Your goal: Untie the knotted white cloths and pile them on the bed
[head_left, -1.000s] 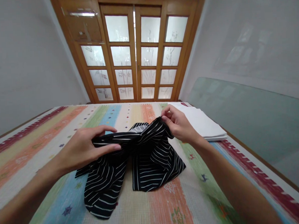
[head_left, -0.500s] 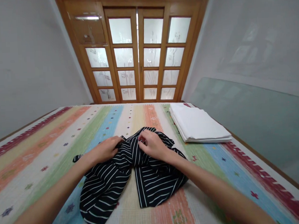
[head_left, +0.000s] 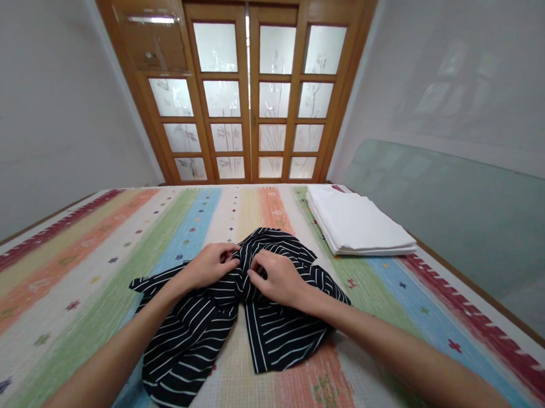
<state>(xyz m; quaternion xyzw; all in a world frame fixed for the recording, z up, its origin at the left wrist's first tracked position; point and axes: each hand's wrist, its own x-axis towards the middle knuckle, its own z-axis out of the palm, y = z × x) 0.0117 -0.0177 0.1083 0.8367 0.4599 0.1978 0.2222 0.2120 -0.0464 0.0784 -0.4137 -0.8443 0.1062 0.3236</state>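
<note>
A black garment (head_left: 288, 337) with thin white stripes lies bunched on the bed, gathered into a twist at its middle. Two wide flaps of it spread toward me, one on each side, and a narrow end pokes out at the left. My left hand (head_left: 210, 265) pinches the cloth at the left of the twist, fingers curled. Close beside it, my right hand (head_left: 276, 277) has its thumb and fingers closed on the fabric just right of the twist. Some of the cloth under both hands is hidden.
A folded white cloth stack (head_left: 360, 221) lies at the right, beyond the garment. The bed cover (head_left: 98, 286) has coloured stripes. A pale green headboard-like panel (head_left: 436, 189) lines the right side, and wooden doors (head_left: 248, 95) with glass panes stand behind.
My left hand has slid right, closer to the twist, and my right hand has come slightly down. The cloth behind the hands has spread and bulged. The view has shifted a little.
</note>
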